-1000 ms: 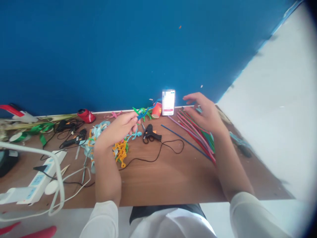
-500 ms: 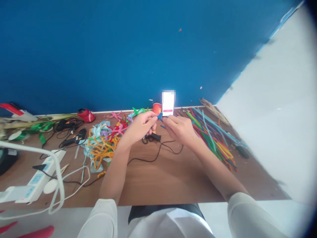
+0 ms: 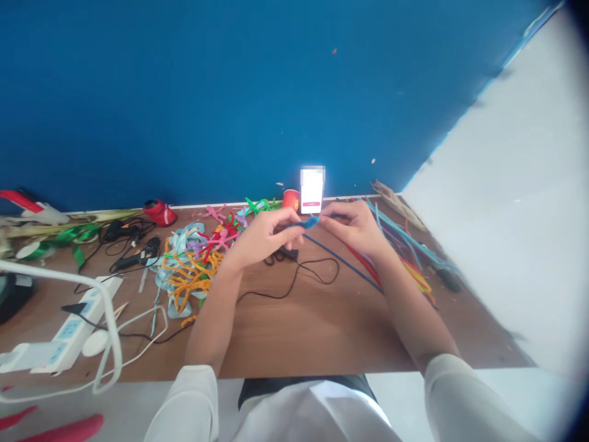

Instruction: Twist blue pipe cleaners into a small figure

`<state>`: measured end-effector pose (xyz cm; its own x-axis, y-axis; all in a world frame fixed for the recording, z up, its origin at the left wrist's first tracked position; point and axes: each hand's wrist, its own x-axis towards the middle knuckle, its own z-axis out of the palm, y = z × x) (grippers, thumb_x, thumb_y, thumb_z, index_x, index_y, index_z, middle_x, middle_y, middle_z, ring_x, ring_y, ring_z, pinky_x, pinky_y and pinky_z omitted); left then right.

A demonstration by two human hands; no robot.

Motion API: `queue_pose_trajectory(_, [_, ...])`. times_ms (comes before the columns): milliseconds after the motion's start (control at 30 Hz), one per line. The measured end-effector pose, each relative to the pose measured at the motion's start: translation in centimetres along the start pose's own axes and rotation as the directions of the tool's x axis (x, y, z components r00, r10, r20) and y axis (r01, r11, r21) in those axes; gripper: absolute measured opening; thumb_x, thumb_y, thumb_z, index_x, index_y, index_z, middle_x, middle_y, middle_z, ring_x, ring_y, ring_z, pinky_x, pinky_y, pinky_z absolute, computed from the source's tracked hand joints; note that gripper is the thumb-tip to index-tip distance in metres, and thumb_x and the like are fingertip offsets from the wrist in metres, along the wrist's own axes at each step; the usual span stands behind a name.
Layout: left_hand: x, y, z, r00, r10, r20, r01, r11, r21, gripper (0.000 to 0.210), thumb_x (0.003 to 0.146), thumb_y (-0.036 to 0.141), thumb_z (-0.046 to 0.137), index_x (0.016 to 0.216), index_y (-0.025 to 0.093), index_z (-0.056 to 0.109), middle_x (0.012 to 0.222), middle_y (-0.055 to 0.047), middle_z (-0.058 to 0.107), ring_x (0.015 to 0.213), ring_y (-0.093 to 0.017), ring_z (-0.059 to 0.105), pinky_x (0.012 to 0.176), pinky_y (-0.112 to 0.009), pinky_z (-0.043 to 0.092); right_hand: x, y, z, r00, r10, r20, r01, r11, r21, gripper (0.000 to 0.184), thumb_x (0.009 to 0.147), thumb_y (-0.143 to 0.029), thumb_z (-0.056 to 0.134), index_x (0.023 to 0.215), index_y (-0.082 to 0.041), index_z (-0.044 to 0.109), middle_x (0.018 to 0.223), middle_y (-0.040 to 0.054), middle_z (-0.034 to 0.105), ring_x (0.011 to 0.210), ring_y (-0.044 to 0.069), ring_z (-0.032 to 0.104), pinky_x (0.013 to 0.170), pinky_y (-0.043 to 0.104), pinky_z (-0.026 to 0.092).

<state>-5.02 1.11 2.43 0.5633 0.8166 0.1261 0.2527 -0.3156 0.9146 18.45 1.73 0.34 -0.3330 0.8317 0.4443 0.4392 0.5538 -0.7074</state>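
Between my two hands is a blue pipe cleaner (image 3: 311, 222), bunched into a small thick piece. One long straight strand slants from it down to the right, passing under my right forearm. My left hand (image 3: 272, 236) pinches the left end of the bunched part between thumb and fingers. At the other end, the thumb and fingertips of my right hand (image 3: 353, 226) are closed on it. Both hands are held above the table, in front of a lit phone (image 3: 311, 190). Exactly how the blue strands are twisted is too small to make out.
Loose coloured pipe cleaners (image 3: 416, 248) lie at right, partly behind my forearm. Finished-looking orange pipe-cleaner shapes (image 3: 191, 279) and pale blue ribbon (image 3: 161, 276) pile up at left. A red cup (image 3: 291, 199), black cable (image 3: 294, 285) and white power strip (image 3: 85, 316) are also on the table.
My right hand has moved right, away from my left, so more of the blue pipe cleaner shows between them. Its long strand now slants across toward my right forearm.
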Motion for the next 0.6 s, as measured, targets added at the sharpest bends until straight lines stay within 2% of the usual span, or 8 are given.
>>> queue_pose_trajectory(67, [0.2,-0.1,0.2,0.995,-0.002,-0.1,-0.008,0.995,-0.103,0.015,0.092,0.033,0.061,0.094,0.018,0.059,0.085,-0.003,0.072,0.06,-0.008,0.058,0.055,-0.02,0.044,0.0,-0.1,-0.7,0.996,-0.026,0.085,0.032,0.997,-0.071,0.022,0.089,-0.032,0.06,0.078,-0.017,0.073,0.057,-0.0028,0.053,0.054,0.01,0.039,0.055,0.028,0.027])
queue_pose_trajectory(100, [0.3,-0.2,0.3,0.994,-0.016,-0.107,-0.001,0.988,-0.154,0.014,0.092,0.031,0.061,0.096,0.018,0.059,0.084,-0.003,0.071,0.06,-0.008,0.058,0.054,-0.02,0.044,0.0,-0.2,-1.1,0.992,-0.039,0.123,0.052,0.993,-0.107,0.022,0.089,-0.03,0.059,0.077,-0.017,0.072,0.054,-0.004,0.048,0.052,0.009,0.036,0.055,0.029,0.025])
queue_pose_trajectory(200, [0.3,-0.4,0.5,0.997,-0.037,-0.069,0.018,0.965,-0.26,0.018,0.091,0.026,0.06,0.106,0.017,0.06,0.087,-0.003,0.07,0.066,-0.008,0.06,0.057,-0.019,0.046,-0.1,-0.6,-2.3,0.979,-0.087,0.183,0.119,0.978,-0.171,0.025,0.09,-0.028,0.053,0.07,-0.018,0.065,0.052,-0.0053,0.04,0.05,0.009,0.033,0.055,0.029,0.024])
queue_pose_trajectory(333, [0.6,-1.1,0.9,0.998,-0.017,-0.057,-0.001,0.954,-0.299,0.029,0.091,0.024,0.062,0.118,0.016,0.06,0.098,-0.007,0.073,0.078,-0.01,0.067,0.068,-0.021,0.053,-0.5,-1.3,-2.7,0.946,-0.143,0.291,0.217,0.946,-0.242,0.021,0.087,-0.022,0.048,0.067,-0.019,0.052,0.054,-0.0046,0.042,0.051,0.009,0.035,0.058,0.028,0.025])
queue_pose_trajectory(400, [0.9,-1.5,1.2,0.997,-0.022,-0.076,-0.002,0.952,-0.307,0.03,0.089,0.025,0.064,0.117,0.015,0.061,0.098,-0.008,0.074,0.08,-0.012,0.07,0.074,-0.024,0.057,-0.7,-1.7,-2.1,0.962,-0.072,0.262,0.167,0.919,-0.358,0.017,0.085,-0.02,0.049,0.068,-0.02,0.049,0.056,-0.0038,0.044,0.053,0.01,0.037,0.058,0.029,0.024])
queue_pose_trajectory(467, [1.2,-1.9,1.6,0.993,-0.05,-0.103,0.016,0.95,-0.312,0.03,0.087,0.025,0.068,0.114,0.014,0.061,0.099,-0.009,0.075,0.082,-0.014,0.072,0.08,-0.028,0.059,-0.8,-2.0,-1.3,0.988,0.025,0.154,0.052,0.876,-0.48,0.013,0.087,-0.021,0.051,0.075,-0.02,0.052,0.061,-0.0015,0.051,0.056,0.012,0.042,0.059,0.029,0.023])
queue_pose_trajectory(533, [1.5,-2.2,1.9,0.989,-0.081,-0.121,0.041,0.951,-0.306,0.029,0.085,0.025,0.071,0.111,0.013,0.063,0.1,-0.01,0.076,0.085,-0.016,0.074,0.083,-0.03,0.059,-0.9,-2.2,-0.5,0.994,0.056,0.098,0.002,0.861,-0.509,0.011,0.092,-0.026,0.051,0.084,-0.02,0.055,0.07,0.0022,0.059,0.062,0.015,0.048,0.06,0.029,0.024])
queue_pose_trajectory(600, [1.7,-2.3,2.0,0.984,-0.094,-0.148,0.05,0.96,-0.277,0.028,0.084,0.026,0.072,0.108,0.014,0.064,0.101,-0.01,0.077,0.086,-0.017,0.075,0.085,-0.032,0.06,-0.9,-2.3,0.0,0.992,0.045,0.116,0.015,0.884,-0.467,0.014,0.095,-0.03,0.052,0.089,-0.018,0.058,0.078,0.0053,0.064,0.068,0.017,0.053,0.063,0.029,0.027])
